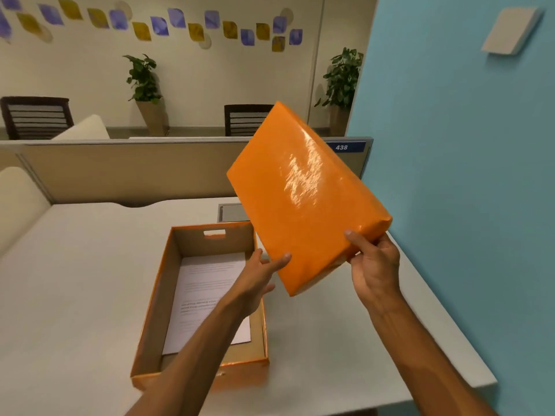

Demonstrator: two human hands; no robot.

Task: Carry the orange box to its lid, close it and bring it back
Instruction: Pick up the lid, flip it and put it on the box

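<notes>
The orange box (156, 298) stands open on the grey desk (69, 283), its brown cardboard inside showing and a printed white sheet (204, 283) lying on its bottom. The glossy orange lid (303, 199) is held tilted in the air above the box's right side, top face toward me. My right hand (375, 265) grips the lid's near right corner, thumb on top. My left hand (258, 277) reaches over the box and holds the lid's near left edge, thumb on the top face.
A beige partition (120, 172) runs along the desk's far edge, with a grey cable hatch (231, 211) in front of it. A blue wall (465, 175) stands close on the right. Chairs and potted plants are beyond the partition.
</notes>
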